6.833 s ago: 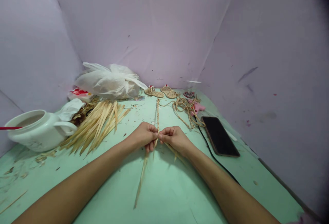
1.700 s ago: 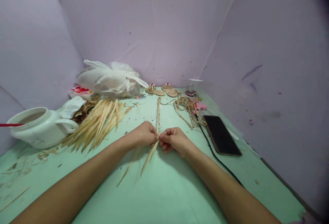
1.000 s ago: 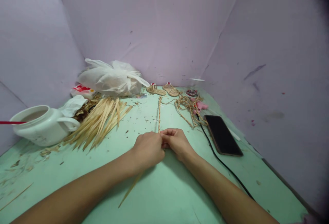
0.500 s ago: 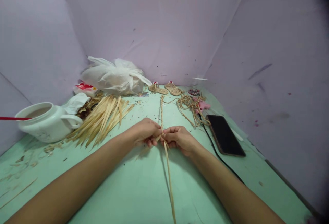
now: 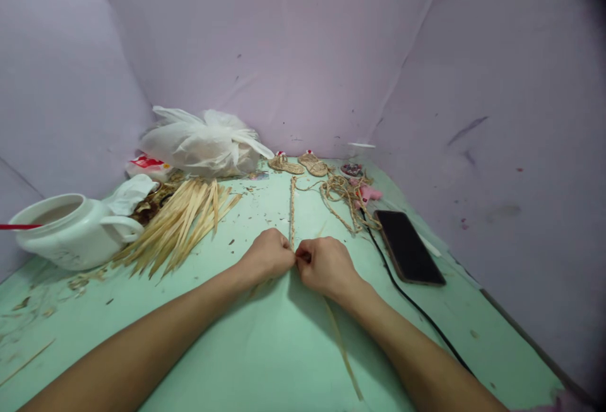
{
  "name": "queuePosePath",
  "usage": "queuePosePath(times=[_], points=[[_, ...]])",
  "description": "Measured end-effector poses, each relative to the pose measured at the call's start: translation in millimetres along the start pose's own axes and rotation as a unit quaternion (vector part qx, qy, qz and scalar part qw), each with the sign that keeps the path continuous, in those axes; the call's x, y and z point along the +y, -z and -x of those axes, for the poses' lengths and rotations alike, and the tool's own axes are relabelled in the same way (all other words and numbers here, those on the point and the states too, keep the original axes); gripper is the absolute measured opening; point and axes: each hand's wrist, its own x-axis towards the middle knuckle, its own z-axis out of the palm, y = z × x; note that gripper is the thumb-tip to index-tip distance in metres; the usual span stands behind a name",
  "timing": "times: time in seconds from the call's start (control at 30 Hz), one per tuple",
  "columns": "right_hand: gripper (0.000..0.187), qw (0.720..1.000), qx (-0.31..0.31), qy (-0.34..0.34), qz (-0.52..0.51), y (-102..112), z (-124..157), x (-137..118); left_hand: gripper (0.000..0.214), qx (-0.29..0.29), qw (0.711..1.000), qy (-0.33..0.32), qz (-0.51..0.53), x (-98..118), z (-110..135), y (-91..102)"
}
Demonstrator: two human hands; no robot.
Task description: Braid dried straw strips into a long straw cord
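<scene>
My left hand point(image 5: 267, 255) and my right hand point(image 5: 324, 265) meet knuckle to knuckle at the middle of the green table point(image 5: 265, 349). Both are closed, pinching the near end of a thin braided straw cord point(image 5: 292, 210) that runs straight away from me. A loose straw strip point(image 5: 343, 355) trails from under my right hand toward me across the table. Other loose ends under my left hand are mostly hidden.
A pile of straw strips point(image 5: 184, 223) lies at the left, beside a white pot point(image 5: 71, 232) and a white plastic bag point(image 5: 203, 144). At the back are two small woven sandals point(image 5: 298, 164) and coiled cord point(image 5: 343, 194). A dark phone point(image 5: 408, 247) with a black cable point(image 5: 416, 308) lies at the right.
The long loose strip swung from pointing straight at me to lying under my right forearm. Both hands closed tighter together and rolled knuckles-up.
</scene>
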Motion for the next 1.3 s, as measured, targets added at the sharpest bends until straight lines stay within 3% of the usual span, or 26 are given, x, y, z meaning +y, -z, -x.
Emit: queuePosePath(times=[0.2,0.33,0.43,0.5,0.6,0.63,0.7,0.77,0.87,0.93,0.97,1.13,1.2,1.3], points=[[0.020,0.998,-0.024,-0.008,0.061,9.2,7.3,-9.4,0.012,-0.015,0.998,0.026,0.051,0.1,1.3,-2.7],[0.022,0.994,-0.024,0.052,0.094,8.7,13.5,-16.9,0.016,-0.055,0.984,0.098,0.136,12.2,8.6,3.3],[0.023,0.991,-0.030,0.091,0.094,9.3,17.2,-19.0,0.012,-0.065,0.984,0.080,0.148,15.7,11.0,6.7],[0.021,0.993,-0.043,0.096,0.045,13.1,16.5,-15.6,0.009,-0.054,0.987,0.055,0.138,15.1,10.1,9.2],[0.022,0.986,-0.087,0.050,-0.134,22.3,7.7,-1.9,0.005,-0.081,0.985,0.051,0.143,13.5,7.3,16.3],[0.026,0.976,-0.083,0.015,-0.200,24.8,3.0,3.7,0.004,-0.102,0.982,0.057,0.150,13.1,6.4,19.4],[0.027,0.946,-0.010,-0.067,-0.316,26.4,-6.5,13.4,0.004,-0.144,0.974,0.062,0.165,12.0,4.6,25.7],[0.018,0.894,0.010,-0.120,-0.432,22.7,-13.3,17.5,0.007,-0.168,0.968,0.050,0.179,10.4,3.4,30.5],[0.011,0.794,-0.130,-0.137,-0.578,11.1,-14.9,11.6,0.008,-0.180,0.968,0.013,0.175,7.2,2.5,33.2],[0.010,0.761,-0.194,-0.139,-0.603,4.3,-12.0,3.9,0.011,-0.187,0.969,-0.007,0.163,5.5,2.4,32.4],[0.011,0.767,-0.196,-0.144,-0.593,1.8,-10.4,0.6,0.011,-0.189,0.970,-0.013,0.155,4.9,2.4,31.6],[0.013,0.851,-0.103,-0.152,-0.491,-5.0,-9.6,-1.2,0.010,-0.148,0.988,-0.002,0.046,8.4,3.9,28.8],[0.011,0.859,-0.092,-0.148,-0.481,-7.2,-11.2,1.6,0.013,-0.111,0.993,0.005,-0.040,12.7,7.5,29.3],[0.010,0.847,-0.086,-0.158,-0.500,-9.0,-11.8,2.6,0.016,-0.055,0.985,0.001,-0.165,21.0,18.3,29.1]])
